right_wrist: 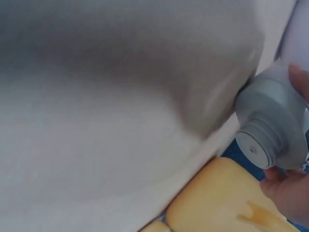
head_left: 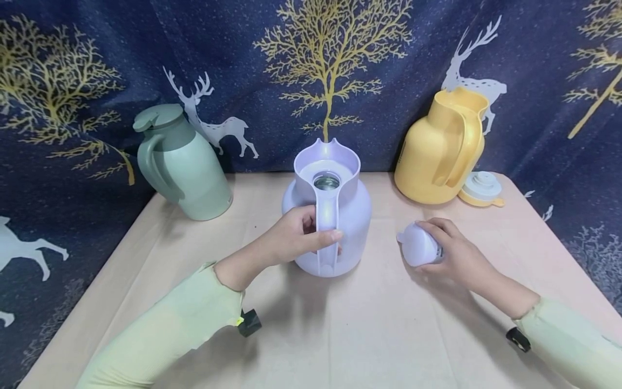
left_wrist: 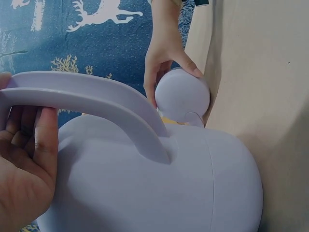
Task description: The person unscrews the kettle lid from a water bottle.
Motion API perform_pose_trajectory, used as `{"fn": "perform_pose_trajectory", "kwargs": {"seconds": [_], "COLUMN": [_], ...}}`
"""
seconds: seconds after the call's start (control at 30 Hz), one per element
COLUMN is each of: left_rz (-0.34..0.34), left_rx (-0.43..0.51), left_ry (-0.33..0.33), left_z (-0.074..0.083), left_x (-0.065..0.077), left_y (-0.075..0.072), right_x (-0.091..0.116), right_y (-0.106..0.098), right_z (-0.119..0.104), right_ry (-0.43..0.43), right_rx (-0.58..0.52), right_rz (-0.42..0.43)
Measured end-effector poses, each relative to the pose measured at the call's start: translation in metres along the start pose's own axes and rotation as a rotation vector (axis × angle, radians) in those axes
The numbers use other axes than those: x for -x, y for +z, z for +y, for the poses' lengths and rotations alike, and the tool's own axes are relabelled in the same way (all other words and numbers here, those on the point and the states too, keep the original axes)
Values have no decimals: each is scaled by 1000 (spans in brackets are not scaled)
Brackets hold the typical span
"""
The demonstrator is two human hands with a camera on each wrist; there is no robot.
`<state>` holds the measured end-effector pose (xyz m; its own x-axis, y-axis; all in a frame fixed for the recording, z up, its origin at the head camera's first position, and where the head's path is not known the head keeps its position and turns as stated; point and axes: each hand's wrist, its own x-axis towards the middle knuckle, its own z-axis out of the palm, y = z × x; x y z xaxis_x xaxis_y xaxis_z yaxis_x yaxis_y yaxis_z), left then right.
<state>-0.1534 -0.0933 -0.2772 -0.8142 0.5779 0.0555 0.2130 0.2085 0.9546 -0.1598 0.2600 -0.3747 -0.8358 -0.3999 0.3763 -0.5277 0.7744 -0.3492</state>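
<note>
A lilac thermos jug (head_left: 355,227) stands upright mid-table, its mouth uncovered so the metallic neck shows. My left hand (head_left: 293,235) grips its handle, with the thumb across the front of it; in the left wrist view the fingers (left_wrist: 46,135) curl under the handle (left_wrist: 87,96). To the right of the jug, my right hand (head_left: 454,251) holds the lilac lid (head_left: 418,246) by its edge, tilted on its side close to the tabletop. The right wrist view shows the lid's grey threaded plug (right_wrist: 256,145) between thumb and fingers. Whether the lid touches the cloth, I cannot tell.
A green thermos jug (head_left: 194,173) with its lid on stands at the back left. At the back right is a yellow thermos jug (head_left: 427,151) without a lid, and a white-and-yellow lid (head_left: 481,189) lies beside it. A dark patterned curtain (head_left: 272,97) hangs behind the table.
</note>
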Motion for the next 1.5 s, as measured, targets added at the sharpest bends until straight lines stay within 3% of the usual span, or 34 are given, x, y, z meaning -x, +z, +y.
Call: {"fn": "perform_pose_trajectory", "kwargs": {"seconds": [0.27,0.57,0.8,0.93,1.1,1.33,1.5], "left_rz": [13,16,23,21,12,57,98], "left_rx": [-14,-11,-14,-17,-14,17,15], "left_ry": [-10,-26,-13,-7,14,29,4], "left_z": [-2,0,0,-2,0,2,3], "left_x": [0,1,1,0,0,4,9], "left_y": [-2,-1,-1,-1,0,6,9], "right_x": [-5,-15,-25,-30,-34,-34,-29], "right_y": [7,11,12,12,16,18,14], "right_z": [-1,-1,-7,-12,-13,-6,-2], "right_ry": [-255,-306,-293,-229,-149,-83,-45], "right_rx": [108,51,20,-21,-92,-184,-186], "right_rz": [22,-48,-134,-243,-321,-348,-335]}}
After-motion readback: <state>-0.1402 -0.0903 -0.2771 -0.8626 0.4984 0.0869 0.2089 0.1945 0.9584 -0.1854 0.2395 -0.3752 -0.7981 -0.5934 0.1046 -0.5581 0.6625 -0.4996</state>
